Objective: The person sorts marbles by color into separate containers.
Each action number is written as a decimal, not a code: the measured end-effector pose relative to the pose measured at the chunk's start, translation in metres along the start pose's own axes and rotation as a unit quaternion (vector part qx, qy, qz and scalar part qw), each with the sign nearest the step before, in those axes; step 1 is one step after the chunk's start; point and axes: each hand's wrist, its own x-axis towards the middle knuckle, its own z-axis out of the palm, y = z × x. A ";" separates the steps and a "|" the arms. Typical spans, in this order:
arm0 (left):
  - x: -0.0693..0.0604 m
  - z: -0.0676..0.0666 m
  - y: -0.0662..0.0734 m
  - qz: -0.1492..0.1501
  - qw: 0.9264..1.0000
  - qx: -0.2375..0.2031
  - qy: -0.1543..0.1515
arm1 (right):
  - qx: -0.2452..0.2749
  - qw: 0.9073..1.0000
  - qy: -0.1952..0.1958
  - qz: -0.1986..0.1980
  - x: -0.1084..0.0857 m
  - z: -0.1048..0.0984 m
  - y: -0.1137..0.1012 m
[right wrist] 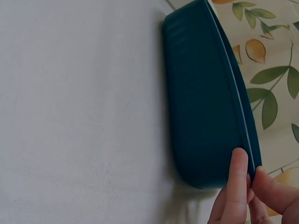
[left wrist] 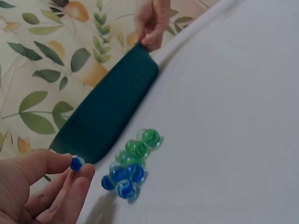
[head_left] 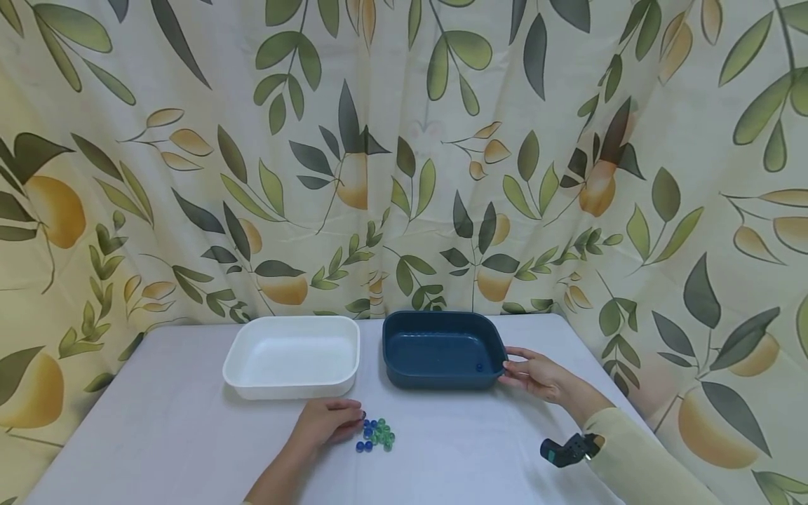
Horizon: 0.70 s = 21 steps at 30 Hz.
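Observation:
Between the thumb and fingers of the left hand (head_left: pixel 328 422) (left wrist: pixel 46 186) is a blue marble (left wrist: pixel 77 163), held just above the table. Close beside that hand lies a group of green marbles (head_left: pixel 388 438) (left wrist: pixel 137 149) and blue marbles (head_left: pixel 369 445) (left wrist: pixel 125 189). The right hand (head_left: pixel 536 373) (right wrist: pixel 247 196) pinches the right end of the dark blue tray's rim (head_left: pixel 442 382) (right wrist: pixel 205 102), thumb on one side and fingers on the other. One blue marble (head_left: pixel 479 367) lies inside that tray, near its right end.
A white tray (head_left: pixel 290 391) stands left of the dark blue one, with a gap between them. The white-covered table (head_left: pixel 461 449) ends at a patterned curtain (head_left: pixel 404 210) behind both trays. A black device (head_left: pixel 568 450) is strapped at the right wrist.

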 end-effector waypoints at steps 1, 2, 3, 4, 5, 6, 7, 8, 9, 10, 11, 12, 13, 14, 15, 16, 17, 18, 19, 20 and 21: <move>0.001 0.002 0.002 0.001 1.000 -0.004 -0.004 | -0.001 1.000 -0.003 0.000 0.000 0.000 0.000; 0.002 0.003 0.005 0.002 1.000 -0.004 -0.008 | -0.001 1.000 -0.001 0.001 -0.001 0.000 -0.001; 0.003 0.005 0.007 0.003 1.000 -0.004 -0.012 | -0.002 1.000 0.001 0.002 -0.001 0.000 -0.001; 0.004 0.006 0.010 0.003 1.000 -0.004 -0.015 | -0.003 1.000 0.002 0.002 -0.001 0.001 -0.001; 0.004 0.008 0.012 0.001 1.000 -0.002 -0.017 | -0.005 1.000 0.000 0.003 -0.001 0.001 -0.001; 0.005 0.009 0.014 -0.001 1.000 0.001 -0.019 | -0.006 1.000 0.000 0.003 -0.002 0.001 -0.001; 0.006 0.010 0.016 -0.002 1.000 0.001 -0.021 | -0.006 1.000 0.003 0.002 -0.002 0.002 -0.001; 0.006 0.011 0.018 -0.002 1.000 -0.004 -0.023 | -0.006 1.000 0.006 0.002 -0.002 0.002 -0.001; 0.007 0.013 0.019 -0.003 1.000 -0.012 -0.026 | -0.006 1.000 0.002 0.001 -0.002 0.002 -0.001; 0.007 0.014 0.020 -0.003 0.999 -0.019 -0.030 | -0.006 1.000 -0.001 0.000 -0.003 0.002 -0.001; 0.007 0.015 0.021 -0.003 0.999 -0.028 -0.035 | -0.006 1.000 -0.002 -0.001 -0.003 0.002 -0.001; 0.007 0.015 0.022 -0.002 0.999 -0.036 -0.040 | -0.005 1.000 -0.001 -0.001 -0.003 0.002 -0.001; 0.008 0.016 0.023 -0.002 0.998 -0.043 -0.044 | -0.004 1.000 -0.003 -0.001 -0.003 0.002 -0.001; 0.008 0.016 0.024 -0.001 0.998 -0.051 -0.048 | -0.004 1.000 -0.004 -0.001 -0.003 0.002 -0.001; 0.008 0.017 0.025 -0.003 0.997 -0.056 -0.051 | -0.003 1.000 -0.006 -0.001 -0.003 0.002 -0.001; 0.007 0.017 0.026 -0.006 0.997 -0.060 -0.053 | -0.003 1.000 -0.004 0.000 -0.003 0.001 -0.001; 0.008 0.017 0.027 -0.006 0.997 -0.061 -0.053 | -0.003 1.000 -0.004 0.001 -0.003 0.002 -0.001; 0.007 0.017 0.028 -0.007 0.997 -0.063 -0.053 | -0.003 1.000 -0.006 0.001 -0.003 0.001 -0.001; 0.007 0.017 0.030 -0.007 0.997 -0.064 -0.052 | -0.004 1.000 -0.009 0.001 -0.003 0.001 -0.002; 0.007 0.017 0.032 -0.005 0.997 -0.065 -0.051 | -0.004 1.000 -0.006 0.002 -0.003 0.001 -0.002; 0.007 0.018 0.035 -0.004 0.997 -0.064 -0.049 | -0.005 1.000 -0.007 0.002 -0.003 0.002 -0.002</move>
